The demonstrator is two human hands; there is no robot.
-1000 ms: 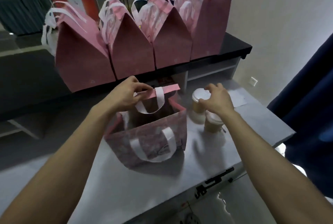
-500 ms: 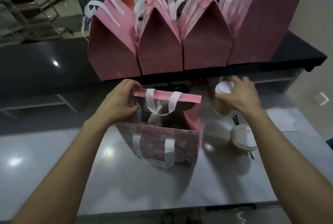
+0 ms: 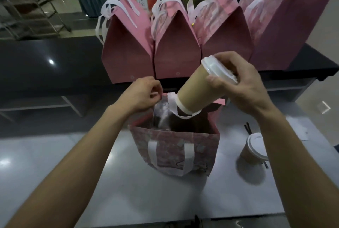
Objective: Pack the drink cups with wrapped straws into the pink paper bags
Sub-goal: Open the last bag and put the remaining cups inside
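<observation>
In the head view, a lidded drink cup [image 3: 197, 88] is gripped by the right hand [image 3: 240, 88], tilted above the open pink bag [image 3: 174, 147] on the counter [image 3: 128, 191]. The bag's far rim is pinched by the left hand [image 3: 145, 92]. A second cup [image 3: 254, 149] stands to the bag's right.

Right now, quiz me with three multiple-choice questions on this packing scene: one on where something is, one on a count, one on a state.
1. Where is the cup in the right hand?
A. above the open bag
B. on the black shelf
C. lying on the counter

2. How many cups stand on the counter?
A. none
B. one
C. three

3. What is the left hand doing?
A. hanging free
B. pressing the counter
C. holding the bag's back edge

A: it hangs tilted over the bag's mouth.
B: only the second cup stands there.
C: its fingers curl on the rim.
</observation>
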